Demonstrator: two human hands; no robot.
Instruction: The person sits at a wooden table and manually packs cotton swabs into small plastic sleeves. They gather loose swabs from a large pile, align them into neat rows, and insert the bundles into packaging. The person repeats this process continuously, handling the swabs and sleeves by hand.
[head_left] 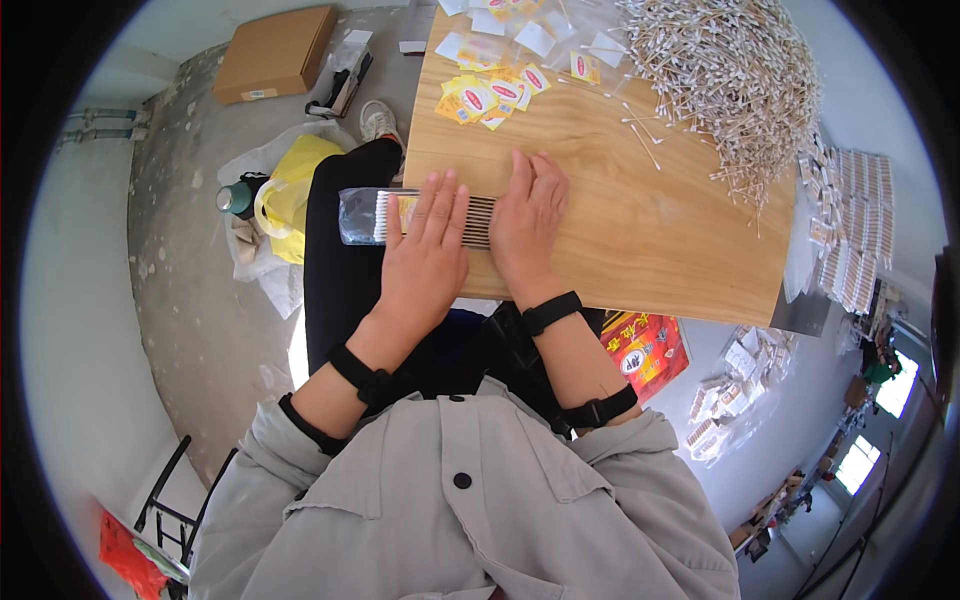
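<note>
A row of cotton swabs (479,222) lies side by side at the table's near left edge, in a clear plastic bag (358,217) that sticks out past the edge on the left. White tips show at the left end of the row, beside a yellow card partly covered by my fingers. My left hand (428,255) rests flat across the swabs, fingers stretched out. At the row's right end, my right hand (527,222) is set against the stick ends, its fingers extended and slightly bent. Nothing shows in its grasp.
A big heap of loose cotton swabs (735,80) covers the wooden table's (640,240) far right. Yellow-and-white cards (490,97) and clear bags (540,30) lie at the far left. Packed swab bundles (860,220) stand beyond the right edge. A yellow bag (290,195) sits on the floor.
</note>
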